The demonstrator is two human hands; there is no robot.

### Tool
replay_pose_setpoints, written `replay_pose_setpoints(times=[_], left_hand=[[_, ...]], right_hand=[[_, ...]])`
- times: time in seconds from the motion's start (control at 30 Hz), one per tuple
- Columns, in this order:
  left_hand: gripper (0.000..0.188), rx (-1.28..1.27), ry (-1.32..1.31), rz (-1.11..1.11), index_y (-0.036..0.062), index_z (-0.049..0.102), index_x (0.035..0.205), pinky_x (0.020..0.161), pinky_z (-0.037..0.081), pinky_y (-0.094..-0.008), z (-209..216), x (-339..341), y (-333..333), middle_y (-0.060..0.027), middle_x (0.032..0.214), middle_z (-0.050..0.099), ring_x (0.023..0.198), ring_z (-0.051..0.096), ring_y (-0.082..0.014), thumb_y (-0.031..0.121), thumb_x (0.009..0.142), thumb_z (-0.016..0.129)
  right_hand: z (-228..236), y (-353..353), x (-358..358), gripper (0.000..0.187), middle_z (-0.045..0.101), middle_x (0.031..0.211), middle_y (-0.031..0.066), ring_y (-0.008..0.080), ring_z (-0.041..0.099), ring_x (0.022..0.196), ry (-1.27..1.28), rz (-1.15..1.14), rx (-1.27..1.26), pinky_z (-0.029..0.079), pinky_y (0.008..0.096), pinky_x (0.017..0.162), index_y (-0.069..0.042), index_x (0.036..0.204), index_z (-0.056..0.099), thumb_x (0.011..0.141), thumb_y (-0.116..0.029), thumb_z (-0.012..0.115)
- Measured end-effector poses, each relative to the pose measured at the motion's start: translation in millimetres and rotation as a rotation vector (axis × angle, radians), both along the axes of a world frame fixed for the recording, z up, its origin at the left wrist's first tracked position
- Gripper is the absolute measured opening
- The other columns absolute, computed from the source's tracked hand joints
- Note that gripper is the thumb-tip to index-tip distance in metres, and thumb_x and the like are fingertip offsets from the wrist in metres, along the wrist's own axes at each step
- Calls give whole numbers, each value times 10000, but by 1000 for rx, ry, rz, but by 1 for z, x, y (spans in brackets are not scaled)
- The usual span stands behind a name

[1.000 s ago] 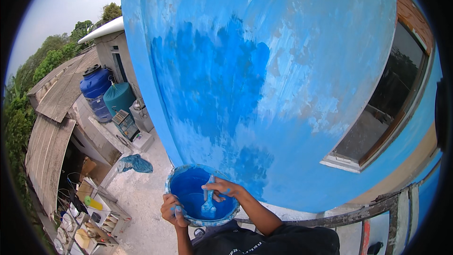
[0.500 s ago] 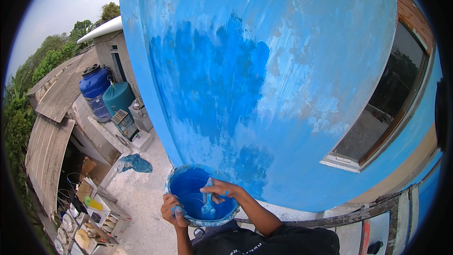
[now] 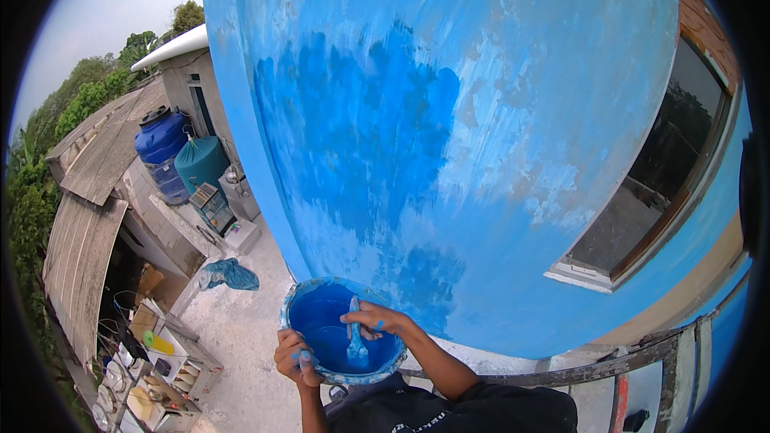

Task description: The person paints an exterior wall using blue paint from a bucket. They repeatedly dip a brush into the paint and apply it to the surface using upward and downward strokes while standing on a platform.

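A paint-smeared bucket with blue paint in it is held up close to my body. My left hand grips its left rim, thumb outside and paint on the fingers. Inside the bucket's mouth, my right hand is closed around the handle of a paintbrush. The brush points down, its bristle end low over the paint; whether it touches the paint I cannot tell. In front stands a light blue wall with a darker, fresh-looking blue patch left of its middle and a smaller one below.
At right, a wood-framed window sits in the wall. Beyond the wall's left edge are a blue water tank, a green covered drum and a crumpled blue cloth on the floor. A cluttered rack stands lower left.
The brush has shifted very slightly within the bucket, its handle now more upright. My left hand keeps its hold on the rim, and the wall patches look the same.
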State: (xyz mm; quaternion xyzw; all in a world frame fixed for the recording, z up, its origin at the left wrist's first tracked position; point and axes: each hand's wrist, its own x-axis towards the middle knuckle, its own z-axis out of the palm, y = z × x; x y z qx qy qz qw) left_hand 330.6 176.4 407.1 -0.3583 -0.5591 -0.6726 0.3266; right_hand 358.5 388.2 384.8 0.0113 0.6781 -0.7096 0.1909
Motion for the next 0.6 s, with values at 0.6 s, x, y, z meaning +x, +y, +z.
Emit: replay_pose_setpoints(times=[0.6], left_hand=[[325,-19,-4,0,25,477,520,644,357,-355,1,0,-1,-58,487,453,515,418,-199,222,773,527]], right_hand=[[-2,-1,0,473,498,415,59,112,427,300,-9,-49,77,331,258,319,62,749,673,918,-372,585]])
